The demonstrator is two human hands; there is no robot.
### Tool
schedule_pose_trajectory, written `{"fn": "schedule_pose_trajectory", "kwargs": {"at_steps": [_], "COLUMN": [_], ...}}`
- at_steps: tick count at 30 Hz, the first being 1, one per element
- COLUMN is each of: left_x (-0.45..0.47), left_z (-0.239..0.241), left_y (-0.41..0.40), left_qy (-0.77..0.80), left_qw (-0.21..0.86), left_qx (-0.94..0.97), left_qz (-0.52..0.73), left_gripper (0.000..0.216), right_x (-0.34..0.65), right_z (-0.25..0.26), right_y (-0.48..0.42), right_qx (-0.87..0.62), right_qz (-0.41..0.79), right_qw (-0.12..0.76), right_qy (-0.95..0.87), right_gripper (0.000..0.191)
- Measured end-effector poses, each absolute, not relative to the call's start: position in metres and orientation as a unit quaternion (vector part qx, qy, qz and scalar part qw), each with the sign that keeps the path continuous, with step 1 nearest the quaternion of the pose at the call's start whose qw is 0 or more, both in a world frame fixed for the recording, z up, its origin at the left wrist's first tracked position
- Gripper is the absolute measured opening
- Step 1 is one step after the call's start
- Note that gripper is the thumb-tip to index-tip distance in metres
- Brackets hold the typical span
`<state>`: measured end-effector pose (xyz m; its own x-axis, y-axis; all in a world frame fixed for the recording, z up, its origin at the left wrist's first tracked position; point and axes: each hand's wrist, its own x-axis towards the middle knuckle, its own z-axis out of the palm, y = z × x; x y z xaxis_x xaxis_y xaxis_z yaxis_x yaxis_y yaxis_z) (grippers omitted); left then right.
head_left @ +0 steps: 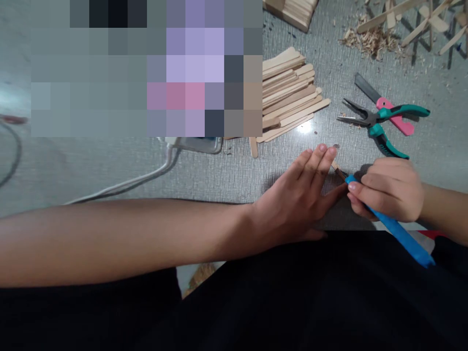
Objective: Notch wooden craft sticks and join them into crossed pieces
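Observation:
My right hand (387,190) is closed around a slim tool with a blue-wrapped handle (398,234). The tool's narrow dark metal tip (341,172) points up and left, against the light end of a wooden craft stick (334,165). My left hand (302,190) lies palm down at the table's near edge, its fingers stretched close together over that stick and pressing it. Most of the stick is hidden beneath them. The left thumb reaches towards the tool's tip. A small dark round bit (336,146) lies just beyond the fingertips.
Pliers with teal handles (373,119) rest over a pink-handled folding blade (397,117). A pile of craft sticks (288,97) lies beyond my left hand. Wood shavings (376,44) and crossed sticks (427,22) are at the far right. A white cable (146,175) runs leftward. Pixelation hides the upper left.

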<state>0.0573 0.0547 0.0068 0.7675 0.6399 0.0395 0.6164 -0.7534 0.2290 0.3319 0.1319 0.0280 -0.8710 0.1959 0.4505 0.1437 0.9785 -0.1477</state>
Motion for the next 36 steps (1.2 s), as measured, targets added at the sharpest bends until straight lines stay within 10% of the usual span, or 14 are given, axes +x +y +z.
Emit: {"fn": "schedule_pose_trajectory", "kwargs": {"at_steps": [36], "left_x": [0.059], "left_z": [0.006], "left_y": [0.055], "left_qy": [0.324], "left_qw": [0.061], "left_qx": [0.942], "left_qz": [0.06], "left_gripper": [0.153], "right_x": [0.321], "right_z": [0.024], "right_y": [0.132], "right_qx": [-0.185], "right_qz": [0.16], "right_qw": [0.235], "right_qy": [-0.941], "right_gripper": [0.02]}}
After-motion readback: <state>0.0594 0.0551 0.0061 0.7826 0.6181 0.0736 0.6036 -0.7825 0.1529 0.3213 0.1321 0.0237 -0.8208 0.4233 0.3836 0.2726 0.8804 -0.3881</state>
